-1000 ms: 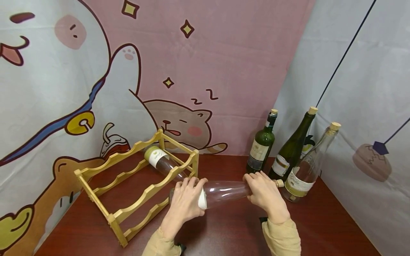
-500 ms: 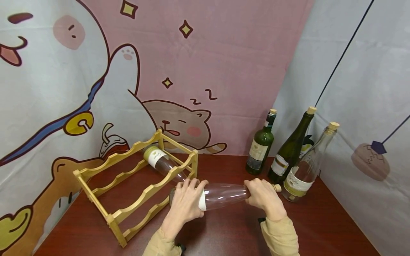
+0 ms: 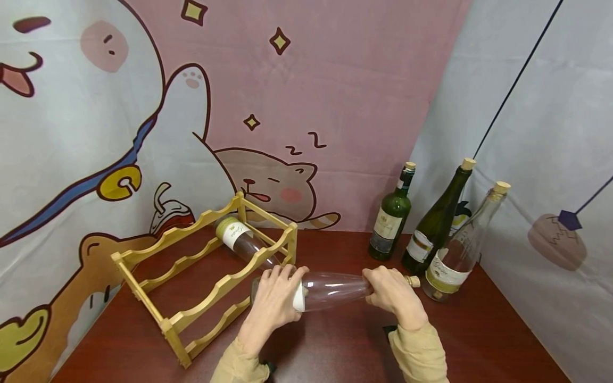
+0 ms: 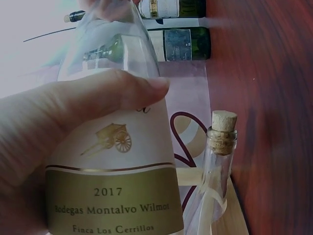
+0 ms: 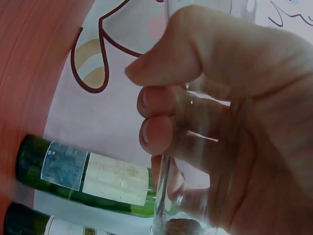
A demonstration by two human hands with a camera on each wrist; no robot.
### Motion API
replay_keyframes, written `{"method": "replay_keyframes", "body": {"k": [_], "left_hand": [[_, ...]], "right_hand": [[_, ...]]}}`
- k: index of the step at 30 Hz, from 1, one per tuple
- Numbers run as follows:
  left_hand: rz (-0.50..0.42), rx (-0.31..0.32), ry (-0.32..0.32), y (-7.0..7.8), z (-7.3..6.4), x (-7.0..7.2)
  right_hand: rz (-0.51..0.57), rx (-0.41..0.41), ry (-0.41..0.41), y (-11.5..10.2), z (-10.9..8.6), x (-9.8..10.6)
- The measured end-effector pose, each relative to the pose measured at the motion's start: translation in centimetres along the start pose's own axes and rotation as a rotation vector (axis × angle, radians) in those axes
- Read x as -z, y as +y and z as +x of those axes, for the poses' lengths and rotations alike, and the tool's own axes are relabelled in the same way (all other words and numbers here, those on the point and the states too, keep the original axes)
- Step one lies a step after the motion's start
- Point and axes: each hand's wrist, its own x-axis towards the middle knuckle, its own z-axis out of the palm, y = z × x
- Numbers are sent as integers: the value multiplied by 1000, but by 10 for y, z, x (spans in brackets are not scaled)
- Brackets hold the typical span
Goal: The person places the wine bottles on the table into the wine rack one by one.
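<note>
A clear glass wine bottle (image 3: 332, 291) lies level across both hands above the table, its base toward the rack and its corked neck to the right. My left hand (image 3: 275, 298) grips it round the labelled body; in the left wrist view the thumb crosses a white and olive label (image 4: 115, 198). Round the neck, the fingers of my right hand (image 3: 394, 295) are curled, with the cork (image 3: 413, 281) sticking out past them. The wooden wine rack (image 3: 232, 280) stands just left of the bottle's base. Inside the rack rests another clear corked bottle (image 3: 234, 236).
Upright at the right back are a green bottle (image 3: 389, 226), a taller dark green bottle (image 3: 428, 234) and a clear bottle (image 3: 447, 271), all corked. The held bottle's cork points close to them. Printed cloth (image 3: 359, 106) hangs behind the dark red table (image 3: 345, 351).
The held bottle has shifted slightly left, toward the rack, and its neck end has dipped a little with the right hand. Both hands keep their grip.
</note>
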Motion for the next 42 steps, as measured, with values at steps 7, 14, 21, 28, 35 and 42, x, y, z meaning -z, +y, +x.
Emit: {"method": "replay_keyframes", "body": {"k": [7, 14, 21, 28, 35, 42], "left_hand": [[-28, -10, -22, -4, 0, 3], [-288, 29, -124, -17, -2, 13], [-257, 5, 223, -40, 0, 23], [-94, 270, 313, -56, -9, 31], [-66, 396, 154, -63, -15, 31], [-123, 418, 100, -66, -17, 30]], "right_hand": [[63, 13, -23, -1, 0, 1], [84, 44, -17, -3, 0, 2], [87, 26, -11, -5, -1, 3], [76, 15, -26, -7, 0, 2], [64, 19, -44, -13, 1, 2], [63, 32, -20, -20, 2, -1]]}}
